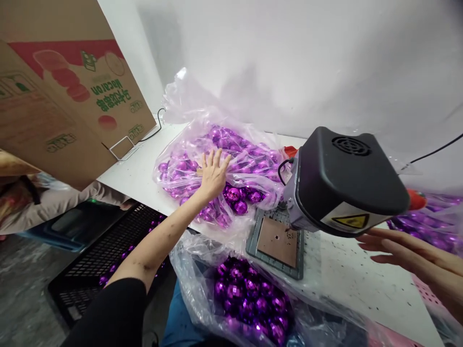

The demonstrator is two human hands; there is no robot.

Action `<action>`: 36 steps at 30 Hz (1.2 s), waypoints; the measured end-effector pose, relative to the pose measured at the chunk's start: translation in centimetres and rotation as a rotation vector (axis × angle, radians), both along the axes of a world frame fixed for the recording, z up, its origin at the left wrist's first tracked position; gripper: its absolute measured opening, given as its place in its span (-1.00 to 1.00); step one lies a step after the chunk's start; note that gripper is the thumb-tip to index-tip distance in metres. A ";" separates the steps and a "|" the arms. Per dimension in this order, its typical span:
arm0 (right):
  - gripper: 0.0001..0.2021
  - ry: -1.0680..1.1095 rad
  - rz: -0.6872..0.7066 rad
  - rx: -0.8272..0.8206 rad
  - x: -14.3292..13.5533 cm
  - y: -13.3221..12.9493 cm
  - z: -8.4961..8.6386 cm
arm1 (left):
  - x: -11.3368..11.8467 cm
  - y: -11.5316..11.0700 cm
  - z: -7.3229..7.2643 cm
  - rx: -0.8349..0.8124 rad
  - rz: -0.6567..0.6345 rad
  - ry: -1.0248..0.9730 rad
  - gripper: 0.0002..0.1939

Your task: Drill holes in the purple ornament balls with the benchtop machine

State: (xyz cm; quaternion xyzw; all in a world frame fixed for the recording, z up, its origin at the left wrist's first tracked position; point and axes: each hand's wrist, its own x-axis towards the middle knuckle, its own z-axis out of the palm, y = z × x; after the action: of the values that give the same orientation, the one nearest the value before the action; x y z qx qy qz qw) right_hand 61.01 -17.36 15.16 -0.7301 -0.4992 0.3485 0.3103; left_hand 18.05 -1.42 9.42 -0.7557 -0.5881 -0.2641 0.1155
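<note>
Purple faceted baubles (237, 200) fill a clear plastic bag (188, 101) lying on the white table (347, 284), up against the wall. Left hand (213, 174) is stretched out onto that bag, fingers spread wide and flat, palm pressing the plastic over the baubles, not gripping anything as far as I can see. Right hand (394, 250) comes in from the right edge, fingers straight and close together, open, hovering just under the head of the black machine (347, 180); can't tell if it actually touches it. That machine sits between the two hands and blocks part of the bag and the table behind it, with its grey base plate (277, 243) right beside the baubles. A second bag of the same purple baubles (249, 294) hangs off the near table edge, below the left forearm. Black crate (104, 250) on the floor to the left has a few baubles in it too. Big cardboard box (72, 96) leans in at top left, and more purple stuff (434, 221) sits at the far right behind the machine
</note>
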 end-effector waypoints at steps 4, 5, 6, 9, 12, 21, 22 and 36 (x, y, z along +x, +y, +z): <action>-0.54 0.092 0.006 -0.066 1.7 -0.7 -1.4 | 0.4 -8.4 -2.7 -0.069 -0.400 0.038 -0.57; -0.53 0.096 0.005 -0.068 1.9 -0.8 -1.7 | 0.2 -10.1 -3.5 -0.151 -0.498 0.097 -0.65; -0.52 0.096 0.009 -0.067 2.1 -1.0 -2.1 | -0.3 -11.4 -4.2 -0.215 -0.539 0.143 -0.69; -0.53 0.091 0.040 -0.076 2.4 -1.6 -3.1 | -1.9 -13.2 -5.3 -0.312 -0.478 0.195 -0.72; -0.54 0.081 0.050 -0.113 2.4 -2.2 -3.3 | -2.0 -12.2 -4.8 -0.327 -0.384 0.141 -0.68; -0.44 0.054 0.090 -0.064 -0.1 -2.6 -1.1 | 3.2 -4.9 -3.0 -0.366 -0.089 -0.013 -0.50; -0.45 0.036 0.106 -0.069 0.1 -2.9 -1.2 | 3.0 -5.0 -2.6 -0.383 -0.109 -0.101 -0.52; -0.49 0.164 0.191 0.074 -2.8 -0.1 0.8 | 9.1 -13.4 -6.0 -1.196 -0.396 -1.600 -0.44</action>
State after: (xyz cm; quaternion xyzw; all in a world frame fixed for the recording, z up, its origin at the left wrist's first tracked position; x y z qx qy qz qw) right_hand 58.21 -17.44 15.92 -0.6362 -0.5519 0.4164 0.3425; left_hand 27.16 -14.83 3.46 -0.3751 -0.3927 -0.3694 -0.7541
